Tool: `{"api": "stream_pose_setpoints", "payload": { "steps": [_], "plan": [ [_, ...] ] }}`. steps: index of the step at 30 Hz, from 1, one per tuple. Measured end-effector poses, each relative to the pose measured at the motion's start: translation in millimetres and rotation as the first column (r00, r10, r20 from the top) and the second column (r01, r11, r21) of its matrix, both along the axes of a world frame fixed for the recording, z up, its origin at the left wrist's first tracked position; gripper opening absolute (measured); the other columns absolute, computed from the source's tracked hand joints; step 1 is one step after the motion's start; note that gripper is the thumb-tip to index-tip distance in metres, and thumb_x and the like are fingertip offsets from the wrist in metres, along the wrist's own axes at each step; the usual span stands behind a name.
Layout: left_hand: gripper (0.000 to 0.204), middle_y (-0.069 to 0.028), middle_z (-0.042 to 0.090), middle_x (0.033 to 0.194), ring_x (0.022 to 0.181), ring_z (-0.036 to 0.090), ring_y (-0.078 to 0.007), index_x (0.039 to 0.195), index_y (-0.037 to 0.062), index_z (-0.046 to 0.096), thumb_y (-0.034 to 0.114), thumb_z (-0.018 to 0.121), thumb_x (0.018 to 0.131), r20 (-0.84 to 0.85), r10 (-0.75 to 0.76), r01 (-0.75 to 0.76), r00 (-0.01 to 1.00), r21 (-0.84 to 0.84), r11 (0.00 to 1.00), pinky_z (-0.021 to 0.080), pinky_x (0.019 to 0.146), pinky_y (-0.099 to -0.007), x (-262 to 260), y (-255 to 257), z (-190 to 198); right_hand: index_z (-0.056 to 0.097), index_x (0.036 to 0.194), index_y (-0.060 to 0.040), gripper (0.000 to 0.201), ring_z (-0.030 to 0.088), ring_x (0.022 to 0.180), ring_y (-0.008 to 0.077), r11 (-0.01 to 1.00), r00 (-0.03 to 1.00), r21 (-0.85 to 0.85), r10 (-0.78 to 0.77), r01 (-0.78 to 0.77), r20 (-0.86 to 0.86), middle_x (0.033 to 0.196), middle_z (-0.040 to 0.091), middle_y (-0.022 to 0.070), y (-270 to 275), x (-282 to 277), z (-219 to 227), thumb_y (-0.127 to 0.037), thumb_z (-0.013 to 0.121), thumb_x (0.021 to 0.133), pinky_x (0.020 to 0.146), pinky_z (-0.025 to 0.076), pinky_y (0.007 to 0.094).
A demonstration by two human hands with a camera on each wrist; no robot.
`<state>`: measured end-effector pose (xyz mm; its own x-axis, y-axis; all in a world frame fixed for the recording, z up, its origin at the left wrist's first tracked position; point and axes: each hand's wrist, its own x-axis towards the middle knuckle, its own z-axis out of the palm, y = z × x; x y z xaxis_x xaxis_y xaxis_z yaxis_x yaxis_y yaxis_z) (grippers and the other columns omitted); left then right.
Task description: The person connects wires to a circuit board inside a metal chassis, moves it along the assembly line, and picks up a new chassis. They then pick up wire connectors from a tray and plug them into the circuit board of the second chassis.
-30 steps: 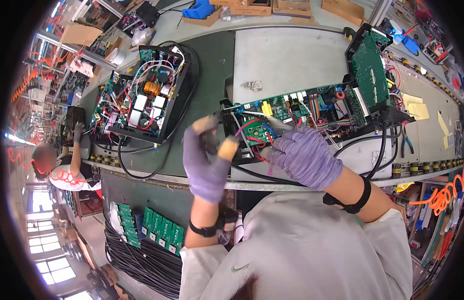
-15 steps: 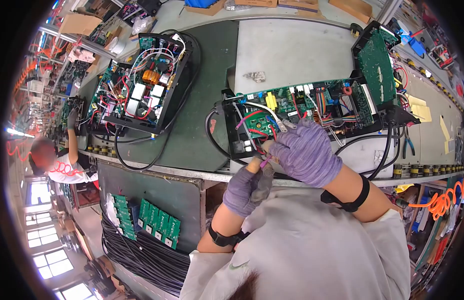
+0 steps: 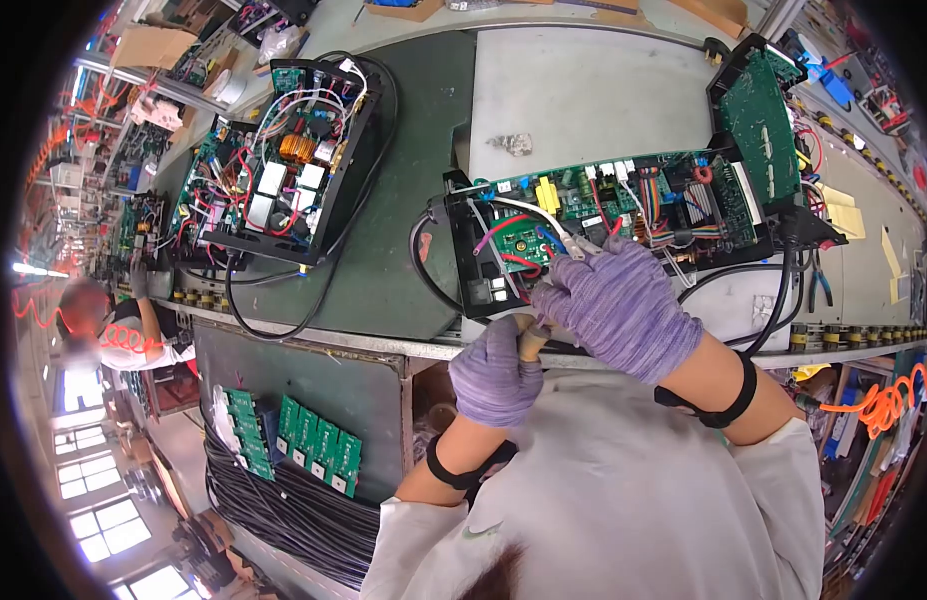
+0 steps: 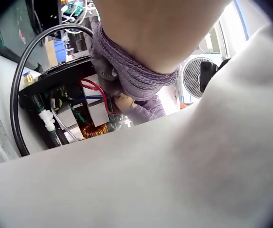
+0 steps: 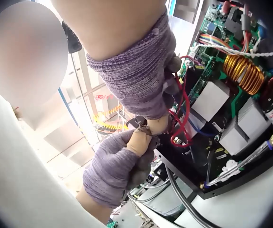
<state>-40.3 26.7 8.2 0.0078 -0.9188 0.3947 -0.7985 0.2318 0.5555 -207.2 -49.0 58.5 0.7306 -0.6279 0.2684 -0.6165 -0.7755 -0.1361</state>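
Both gloved hands meet at the front edge of an open black chassis (image 3: 475,270) with green boards. With thumb and fingers my left hand (image 3: 496,372) pinches a small wire end, mostly hidden between the fingertips. My right hand (image 3: 628,308) pinches at the same spot, its curled fingers over the chassis edge. In the right wrist view, red wires (image 5: 186,111) run from the chassis to the right hand (image 5: 136,76), and a small metallic end (image 5: 143,128) shows between the two thumbs. Metal lugs (image 3: 581,246) on cables lie beside the right fingers.
A second open unit (image 3: 293,165) stands on the green mat (image 3: 403,200) at the left. Black cables (image 3: 763,335) loop near both units. Pliers (image 3: 821,285) lie at the right. Another person (image 3: 133,335) works at the far left. Green boards (image 3: 318,447) lie below the bench.
My left hand has come down and right from above the chassis's left end to meet the right hand, which stays near the front edge. The magenta piece seen between the fingers earlier is now hidden.
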Motion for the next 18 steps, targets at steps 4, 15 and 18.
{"api": "stream_pose_setpoints", "payload": {
  "steps": [4, 15, 18],
  "plan": [
    [0.023, -0.0062, 0.064, 0.067, 0.050, 0.058, -0.0215, 0.095, 0.0075, 0.064, 0.020, 0.076, 0.080, 0.076, 0.070, -0.056, 0.995, -0.176, 0.983, 0.046, 0.049, -0.0313, 7, -1, 2, 0.067, 0.089, -0.0136, 0.018, 0.063, 0.078, 0.0238, 0.997, 0.995, 0.045, -0.069, 0.066, 0.078, 0.087, 0.063, 0.0051, 1, 3, -6, -0.026, 0.062, 0.077, 0.075, 0.046, 0.0432],
    [0.054, -0.0031, 0.063, 0.089, 0.081, 0.060, -0.0119, 0.108, 0.0034, 0.056, 0.012, 0.089, 0.066, -0.498, 0.246, -0.330, 0.832, -0.088, 0.940, 0.050, 0.077, -0.0270, 3, -14, -2, 0.067, 0.093, -0.0109, 0.023, 0.063, 0.080, 0.0264, 0.993, 0.963, -0.019, -0.104, 0.113, 0.248, 0.088, 0.065, 0.0080, 3, 7, -28, -0.022, 0.060, 0.074, 0.079, 0.046, 0.0470],
    [0.057, -0.0051, 0.065, 0.090, 0.077, 0.061, -0.0126, 0.110, 0.0023, 0.057, 0.020, 0.089, 0.066, -0.465, 0.246, -0.271, 0.851, 0.013, 0.963, 0.050, 0.075, -0.0272, 5, -14, 2, 0.068, 0.092, -0.0114, 0.023, 0.064, 0.083, 0.0253, 0.992, 0.958, -0.034, -0.109, 0.122, 0.264, 0.090, 0.065, 0.0070, 3, 10, -29, -0.022, 0.060, 0.073, 0.079, 0.046, 0.0470]
  ]
}}
